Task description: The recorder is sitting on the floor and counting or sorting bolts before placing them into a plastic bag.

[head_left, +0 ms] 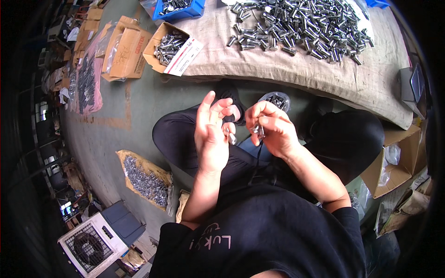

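My left hand [211, 139] is raised palm up over my lap, its upper fingers loosely spread. A small shiny metal bolt [232, 138] sticks out from its curled lower fingers. Just to the right, my right hand [276, 132] pinches shiny metal bolts [259, 131] between thumb and fingers; how many cannot be made out. The two hands are close together but apart. Beyond my right hand, a clear plastic bag [288, 103] with dark metal pieces lies on the floor between my crossed legs.
Ahead, a cloth-covered surface [213, 55] carries a large heap of metal bolts [306, 28]. An open carton of bolts [170, 48] and a blue bin [185, 13] stand at its left. Small parts lie on a sheet [147, 183] at left; an open carton [394, 160] is at right.
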### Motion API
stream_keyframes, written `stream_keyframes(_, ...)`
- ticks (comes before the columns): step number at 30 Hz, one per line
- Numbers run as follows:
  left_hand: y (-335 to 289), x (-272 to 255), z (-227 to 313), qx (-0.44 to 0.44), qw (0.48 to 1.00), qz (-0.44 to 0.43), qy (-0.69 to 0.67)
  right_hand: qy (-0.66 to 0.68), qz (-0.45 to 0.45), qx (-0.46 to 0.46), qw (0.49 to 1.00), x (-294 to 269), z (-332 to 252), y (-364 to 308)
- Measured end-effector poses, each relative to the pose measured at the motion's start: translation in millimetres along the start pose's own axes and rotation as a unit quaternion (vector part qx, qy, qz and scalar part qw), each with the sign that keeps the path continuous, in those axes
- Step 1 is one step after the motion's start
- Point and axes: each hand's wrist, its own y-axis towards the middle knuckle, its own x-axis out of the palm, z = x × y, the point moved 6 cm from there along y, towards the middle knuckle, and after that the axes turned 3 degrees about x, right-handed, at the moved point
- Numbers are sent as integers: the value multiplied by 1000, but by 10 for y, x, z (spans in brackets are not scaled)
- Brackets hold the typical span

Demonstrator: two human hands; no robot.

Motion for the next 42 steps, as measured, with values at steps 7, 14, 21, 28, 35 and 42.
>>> stream_keyframes(7,9,30,36,39,989,58,133,-301,-43,-18,953,140,142,-77)
stream_keyframes(14,-21,61,124,93,977,66,180,-233,34,28,972,39,106,-80)
stream_keyframes(21,-144,-127,-20,-40,976,60,203,-240,17,-52,969,4,29,-72)
stream_keyframes(28,-128,-126,14,5,972,67,226,-242,30,-40,969,-19,51,-67)
stream_keyframes(35,-130,-112,-14,-61,984,84,142,-232,37,-33,971,-11,39,-68)
stream_keyframes(42,-176,-129,-143,-158,982,102,10,-242,39,-35,969,-10,21,-78)
